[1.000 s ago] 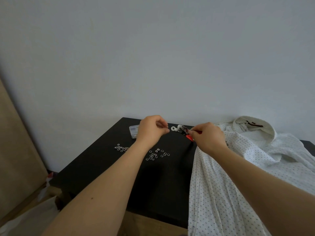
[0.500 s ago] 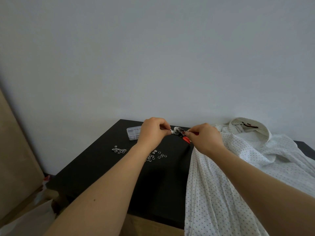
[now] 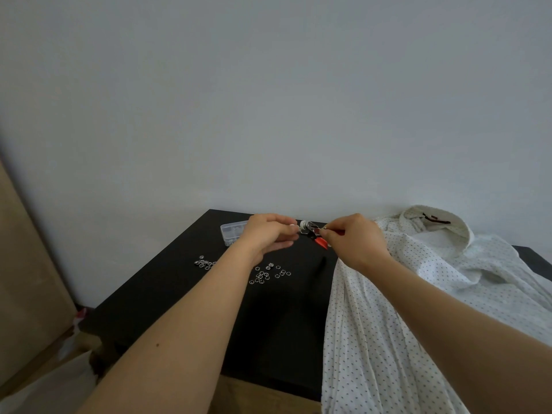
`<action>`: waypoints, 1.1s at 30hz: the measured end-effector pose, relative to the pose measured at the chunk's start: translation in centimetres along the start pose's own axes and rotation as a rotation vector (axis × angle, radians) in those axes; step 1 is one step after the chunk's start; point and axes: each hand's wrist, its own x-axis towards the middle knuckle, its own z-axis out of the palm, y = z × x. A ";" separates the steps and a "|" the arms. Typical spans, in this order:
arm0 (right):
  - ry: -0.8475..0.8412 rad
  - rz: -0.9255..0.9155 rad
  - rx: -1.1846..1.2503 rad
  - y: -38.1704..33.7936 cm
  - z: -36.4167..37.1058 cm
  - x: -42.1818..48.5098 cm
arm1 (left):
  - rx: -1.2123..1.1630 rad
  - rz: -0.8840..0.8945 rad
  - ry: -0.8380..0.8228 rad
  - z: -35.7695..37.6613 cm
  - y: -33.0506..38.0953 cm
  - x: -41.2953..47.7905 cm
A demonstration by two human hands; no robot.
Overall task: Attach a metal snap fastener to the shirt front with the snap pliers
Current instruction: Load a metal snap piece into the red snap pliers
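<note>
Loading a snap part into the pliers head, held in the air.
Right hand (image 3: 352,240) grips the snap pliers (image 3: 313,233), long axis running left, head toward left hand (image 3: 268,234); left fingers (image 3: 291,228) pinched at the head, snap itself too small to tell. Shirt (image 3: 418,294) lies right on the black surface (image 3: 167,294), loose snaps (image 3: 265,274) below; grey wall behind.

Snap pliers (image 3: 313,233): handles mostly buried in the right hand (image 3: 352,242).
Left hand (image 3: 268,234) fingertips: any fastener pinched there too small to tell.
Shirt (image 3: 418,309): cut off by right and bottom edges.
</note>
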 end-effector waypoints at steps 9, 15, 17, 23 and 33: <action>-0.322 0.128 0.220 -0.4 -1.7 0.5 | -0.104 -0.085 0.016 0.3 1.3 0.5; -0.677 0.204 0.624 0.2 -3.1 0.1 | -0.185 -0.195 -0.063 0.3 2.4 0.3; -0.795 0.210 0.692 0.5 -3.3 -0.2 | -0.190 -0.208 -0.071 0.4 2.5 0.3; -0.836 0.311 0.702 1.1 -3.8 -0.2 | -0.188 -0.217 -0.044 0.6 2.3 0.3; -0.837 0.409 0.658 1.9 -4.5 -0.2 | -0.148 -0.230 -0.101 1.4 1.8 0.4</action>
